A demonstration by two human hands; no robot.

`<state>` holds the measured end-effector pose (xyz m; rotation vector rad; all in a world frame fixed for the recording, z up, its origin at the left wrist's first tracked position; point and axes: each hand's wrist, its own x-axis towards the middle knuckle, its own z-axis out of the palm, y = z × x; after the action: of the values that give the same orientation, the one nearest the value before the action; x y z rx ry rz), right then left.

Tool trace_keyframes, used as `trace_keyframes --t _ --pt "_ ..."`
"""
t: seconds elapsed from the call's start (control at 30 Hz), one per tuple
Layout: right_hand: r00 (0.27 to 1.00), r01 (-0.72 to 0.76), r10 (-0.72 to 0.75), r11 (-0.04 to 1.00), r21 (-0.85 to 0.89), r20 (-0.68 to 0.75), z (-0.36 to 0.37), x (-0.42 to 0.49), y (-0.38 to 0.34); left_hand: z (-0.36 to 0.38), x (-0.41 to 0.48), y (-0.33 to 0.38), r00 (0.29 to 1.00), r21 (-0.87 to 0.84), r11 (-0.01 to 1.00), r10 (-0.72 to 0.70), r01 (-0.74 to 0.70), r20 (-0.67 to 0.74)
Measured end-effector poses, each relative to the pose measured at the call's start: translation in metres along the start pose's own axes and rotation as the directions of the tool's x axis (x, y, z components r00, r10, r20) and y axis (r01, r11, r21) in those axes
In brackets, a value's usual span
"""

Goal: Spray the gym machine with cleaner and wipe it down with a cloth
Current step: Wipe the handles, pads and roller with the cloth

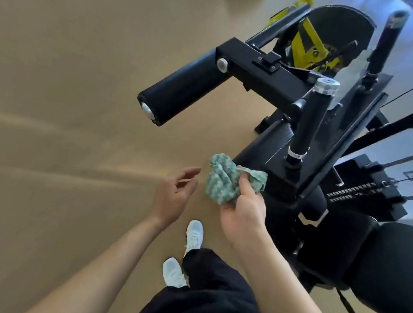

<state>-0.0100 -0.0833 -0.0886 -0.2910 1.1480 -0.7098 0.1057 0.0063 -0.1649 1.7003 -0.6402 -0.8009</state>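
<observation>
Gripping: right hand (243, 213) closes its fingers around a bunched cloth (223, 182), thumb on top, the wad held against the near corner of the gym machine (293, 146).
Cloth: soft, crumpled, woven in a green-and-white zigzag; one loose flap touches the black frame edge.
Left hand: left hand (173, 194) empty, fingers loosely spread and curled, palm turned toward the cloth, just beside it but apart.
Machine surfaces: matte black square tubing, a cylindrical padded roller (183, 87) with a shiny metal end cap, an upright round post (309, 122) topped by a knurled silver knob, yellow parts farther back.
Seat pad: dark, smooth, rounded pad (383, 258) at the right.
Edges: hard, squared frame corner directly at the cloth.
Open room: wide bare tan floor (61, 111) to the left of both hands; white shoes (193, 236) stand below them.
</observation>
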Motion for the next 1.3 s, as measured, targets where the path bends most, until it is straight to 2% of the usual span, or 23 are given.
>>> trace_keyframes --t 0.1,0.2,0.3,0.4,0.47,0.5,0.57,0.63,0.73,0.8,0.93,1.1,1.13,1.23,1.3 --pt "0.996 -0.029 0.046 0.979 -0.2 0.08 0.018 0.026 0.021 -0.021 0.017 0.0 1.0 -0.031 0.999 -0.008 0.009 0.014" --pt "0.96 -0.107 0.193 0.921 -0.374 0.203 0.035 0.054 0.034 -0.043 0.035 0.004 0.996 -0.074 0.994 -0.073 0.077 0.056" --pt "0.9 -0.183 0.346 0.852 -0.491 0.265 0.055 0.08 0.045 -0.063 0.053 0.005 0.992 0.033 0.992 -0.124 0.122 0.04" --pt "0.87 -0.119 0.391 0.758 -0.641 0.301 0.077 0.103 0.051 -0.08 0.073 0.001 0.987 0.191 0.969 -0.162 0.158 0.01" --pt "0.857 -0.057 0.409 0.681 -0.73 0.315 0.092 0.113 0.051 -0.086 0.088 0.0 0.988 0.231 0.961 -0.148 0.155 -0.048" --pt "0.85 -0.041 0.418 0.659 -0.751 0.321 0.099 0.118 0.052 -0.087 0.097 -0.001 0.986 0.208 0.966 -0.137 0.153 -0.09" --pt "0.826 -0.083 0.456 0.68 -0.729 0.331 0.11 0.13 0.054 -0.091 0.114 -0.001 0.975 0.122 0.977 -0.157 0.177 -0.154" --pt "0.818 -0.144 0.466 0.734 -0.664 0.338 0.123 0.143 0.057 -0.098 0.135 0.0 0.958 -0.068 0.968 -0.248 0.24 -0.146" --pt "0.866 -0.11 0.388 0.763 -0.636 0.316 0.144 0.167 0.06 -0.118 0.171 0.004 0.933 -0.351 0.883 -0.354 0.31 -0.067" --pt "0.901 -0.022 0.308 0.736 -0.677 0.306 0.16 0.183 0.064 -0.134 0.198 0.005 0.928 -0.378 0.861 -0.372 0.339 -0.015" --pt "0.949 0.177 0.112 0.583 -0.793 0.294 0.197 0.212 0.078 -0.17 0.261 -0.005 0.919 -0.279 0.878 -0.389 0.389 0.056" --pt "0.979 0.202 -0.084 0.371 -0.906 0.183 0.237 0.233 0.099 -0.221 0.333 -0.031 0.903 -0.083 0.903 -0.408 0.421 0.136" --pt "0.982 0.188 -0.1 0.36 -0.914 0.163 0.243 0.235 0.102 -0.23 0.348 -0.035 0.899 -0.055 0.906 -0.407 0.42 0.162" --pt "0.99 0.13 -0.099 0.442 -0.887 0.096 0.262 0.245 0.109 -0.25 0.393 -0.045 0.887 0.032 0.914 -0.402 0.405 0.228" --pt "0.99 0.102 -0.135 0.455 -0.884 0.045 0.275 0.257 0.107 -0.253 0.421 -0.05 0.876 0.089 0.917 -0.398 0.389 0.272"
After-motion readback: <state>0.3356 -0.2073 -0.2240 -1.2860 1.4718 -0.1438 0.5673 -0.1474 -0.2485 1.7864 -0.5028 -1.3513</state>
